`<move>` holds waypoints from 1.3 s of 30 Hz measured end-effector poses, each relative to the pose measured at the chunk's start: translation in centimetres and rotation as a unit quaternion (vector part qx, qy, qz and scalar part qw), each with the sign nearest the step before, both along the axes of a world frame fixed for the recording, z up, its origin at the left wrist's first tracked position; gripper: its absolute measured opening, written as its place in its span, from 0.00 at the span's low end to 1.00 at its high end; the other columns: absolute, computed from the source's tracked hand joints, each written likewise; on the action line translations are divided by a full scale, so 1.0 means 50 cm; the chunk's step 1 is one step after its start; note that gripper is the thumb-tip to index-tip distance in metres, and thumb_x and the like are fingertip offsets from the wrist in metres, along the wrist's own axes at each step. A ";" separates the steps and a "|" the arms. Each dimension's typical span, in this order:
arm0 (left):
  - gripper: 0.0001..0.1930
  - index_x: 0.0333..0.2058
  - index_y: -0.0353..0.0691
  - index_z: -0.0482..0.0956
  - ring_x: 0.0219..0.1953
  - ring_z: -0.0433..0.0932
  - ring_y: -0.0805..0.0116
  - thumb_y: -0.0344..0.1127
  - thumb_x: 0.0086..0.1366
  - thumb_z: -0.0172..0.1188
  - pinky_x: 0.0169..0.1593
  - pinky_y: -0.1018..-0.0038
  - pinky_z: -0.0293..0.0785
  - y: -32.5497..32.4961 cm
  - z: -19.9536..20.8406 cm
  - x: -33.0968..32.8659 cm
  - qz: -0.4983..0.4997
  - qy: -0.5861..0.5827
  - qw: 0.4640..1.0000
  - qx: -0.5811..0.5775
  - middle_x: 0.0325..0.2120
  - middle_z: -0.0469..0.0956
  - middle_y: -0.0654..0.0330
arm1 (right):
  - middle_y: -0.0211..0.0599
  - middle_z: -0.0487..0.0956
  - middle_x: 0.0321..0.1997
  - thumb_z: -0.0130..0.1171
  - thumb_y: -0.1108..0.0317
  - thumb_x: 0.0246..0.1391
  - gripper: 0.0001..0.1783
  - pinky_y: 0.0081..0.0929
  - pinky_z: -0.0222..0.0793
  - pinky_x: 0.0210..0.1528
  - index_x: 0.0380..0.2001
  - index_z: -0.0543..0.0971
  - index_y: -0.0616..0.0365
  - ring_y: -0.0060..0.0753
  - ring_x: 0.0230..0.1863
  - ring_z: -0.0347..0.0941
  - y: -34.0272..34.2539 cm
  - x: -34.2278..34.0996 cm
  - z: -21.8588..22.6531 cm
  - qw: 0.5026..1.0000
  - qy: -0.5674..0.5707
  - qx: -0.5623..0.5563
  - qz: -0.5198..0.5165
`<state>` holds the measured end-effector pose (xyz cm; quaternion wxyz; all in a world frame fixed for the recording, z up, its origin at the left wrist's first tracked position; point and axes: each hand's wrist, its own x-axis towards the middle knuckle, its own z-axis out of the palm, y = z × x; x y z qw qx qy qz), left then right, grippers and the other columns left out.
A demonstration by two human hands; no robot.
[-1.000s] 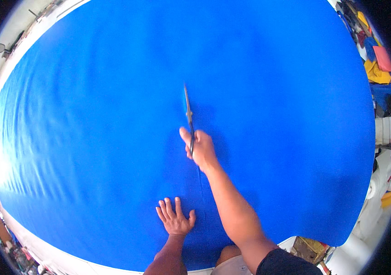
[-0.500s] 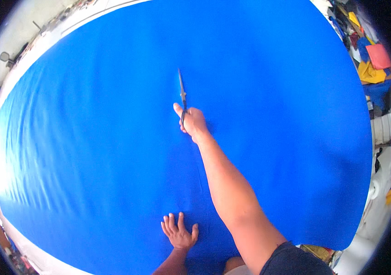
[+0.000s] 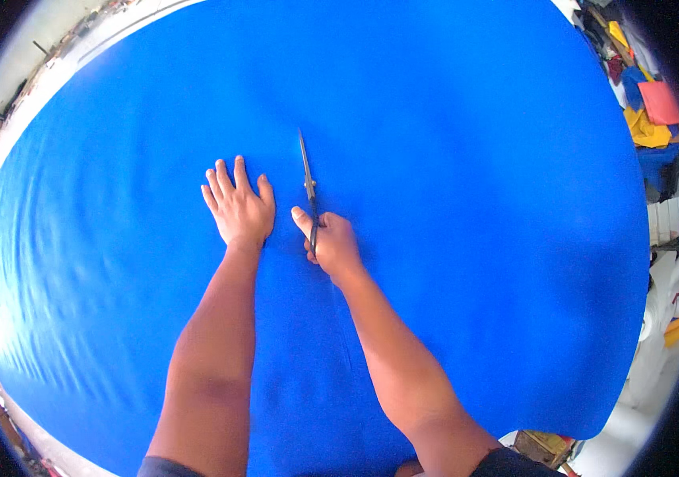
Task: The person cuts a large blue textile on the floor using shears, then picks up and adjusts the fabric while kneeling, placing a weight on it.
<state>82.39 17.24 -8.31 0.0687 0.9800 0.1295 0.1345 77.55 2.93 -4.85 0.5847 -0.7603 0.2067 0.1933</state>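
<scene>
A wide sheet of bright blue fabric (image 3: 451, 183) lies spread over the table. My right hand (image 3: 335, 243) grips a pair of scissors (image 3: 309, 179) by its black handles, with the long blades pointing away from me over the middle of the cloth. The blades look nearly together; whether cloth lies between them I cannot tell. Left of the scissors, my left hand (image 3: 242, 207) rests flat on the fabric, fingers spread, holding nothing. A thin line, perhaps a cut or crease, runs in the cloth from near my right wrist toward me.
Ripples run through the cloth at the left, beside a bright glare. The pale table edge (image 3: 57, 102) shows at the far left. Beyond the right edge are piled coloured cloth scraps, among them a yellow piece (image 3: 648, 131) and a coral-red one (image 3: 661, 102).
My left hand has moved forward from near the front edge to lie flat beside the scissors. My right hand, still holding the scissors, appears slightly nearer to me and further left.
</scene>
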 end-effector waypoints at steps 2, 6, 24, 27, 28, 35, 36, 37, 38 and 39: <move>0.28 0.59 0.42 0.63 0.65 0.53 0.43 0.50 0.64 0.46 0.67 0.52 0.44 -0.011 -0.002 0.009 -0.003 -0.003 1.000 -0.009 0.61 0.57 0.44 | 0.42 0.72 0.14 0.60 0.41 0.50 0.32 0.39 0.64 0.24 0.15 0.73 0.62 0.38 0.18 0.71 -0.010 0.004 -0.008 1.000 0.001 -0.009 -0.018; 0.28 0.60 0.42 0.62 0.65 0.52 0.43 0.49 0.63 0.47 0.66 0.52 0.44 -0.013 0.032 0.018 -0.006 0.005 1.000 -0.014 0.61 0.57 0.43 | 0.33 0.69 0.13 0.62 0.41 0.48 0.30 0.28 0.61 0.18 0.15 0.69 0.58 0.25 0.15 0.66 0.000 -0.008 -0.003 0.999 -0.032 -0.038 -0.015; 0.29 0.60 0.42 0.62 0.66 0.49 0.43 0.46 0.61 0.50 0.67 0.51 0.40 -0.012 0.065 0.034 0.001 0.074 0.994 -0.077 0.62 0.55 0.43 | 0.27 0.67 0.12 0.62 0.42 0.49 0.28 0.21 0.56 0.12 0.13 0.67 0.52 0.20 0.10 0.61 0.061 0.401 0.031 0.998 -0.014 0.054 -0.032; 0.30 0.60 0.41 0.62 0.66 0.49 0.43 0.46 0.60 0.50 0.67 0.51 0.39 -0.003 0.065 0.038 0.003 0.073 0.994 -0.082 0.62 0.55 0.43 | 0.28 0.67 0.12 0.62 0.42 0.49 0.28 0.21 0.56 0.12 0.14 0.68 0.53 0.20 0.10 0.62 0.062 0.414 0.024 0.996 -0.009 0.085 -0.022; 0.29 0.59 0.41 0.62 0.66 0.49 0.42 0.46 0.60 0.50 0.67 0.50 0.39 -0.001 0.062 0.036 0.003 0.074 0.993 -0.087 0.62 0.55 0.43 | 0.28 0.67 0.12 0.62 0.42 0.49 0.28 0.21 0.56 0.12 0.14 0.68 0.53 0.20 0.10 0.62 0.063 0.412 0.023 0.996 -0.009 0.080 -0.025; 0.30 0.59 0.40 0.62 0.66 0.49 0.41 0.45 0.59 0.51 0.67 0.49 0.40 0.004 0.074 0.040 0.003 0.100 0.991 -0.094 0.62 0.55 0.42 | 0.30 0.69 0.12 0.63 0.40 0.47 0.29 0.22 0.57 0.11 0.14 0.69 0.54 0.22 0.10 0.63 0.082 0.519 0.029 0.994 -0.008 0.107 -0.023; 0.30 0.59 0.40 0.62 0.66 0.48 0.41 0.45 0.59 0.52 0.67 0.49 0.39 0.004 0.073 0.041 0.001 0.094 0.991 -0.094 0.62 0.55 0.42 | 0.30 0.69 0.12 0.63 0.41 0.48 0.29 0.23 0.58 0.11 0.14 0.69 0.55 0.23 0.10 0.64 0.088 0.554 0.030 0.994 -0.018 0.102 -0.024; 0.30 0.59 0.40 0.62 0.66 0.48 0.41 0.45 0.59 0.52 0.67 0.49 0.39 0.004 0.076 0.043 0.001 0.098 0.991 -0.096 0.62 0.54 0.42 | 0.31 0.69 0.12 0.63 0.41 0.48 0.29 0.23 0.58 0.11 0.13 0.68 0.55 0.23 0.10 0.64 0.093 0.591 0.029 0.995 -0.030 0.097 -0.025; 0.31 0.59 0.41 0.62 0.66 0.48 0.41 0.45 0.59 0.52 0.67 0.49 0.39 0.002 0.079 0.044 0.000 0.101 0.990 -0.097 0.62 0.54 0.42 | 0.31 0.70 0.12 0.63 0.41 0.48 0.29 0.24 0.58 0.11 0.13 0.69 0.56 0.24 0.10 0.65 0.095 0.627 0.031 0.994 -0.036 0.104 -0.026; 0.31 0.59 0.41 0.62 0.66 0.48 0.41 0.45 0.58 0.52 0.67 0.49 0.39 -0.002 0.083 0.048 -0.001 0.104 0.990 -0.100 0.62 0.54 0.42 | 0.32 0.70 0.12 0.63 0.42 0.48 0.30 0.24 0.59 0.11 0.13 0.69 0.56 0.24 0.10 0.65 0.092 0.664 0.029 0.993 -0.043 0.111 -0.028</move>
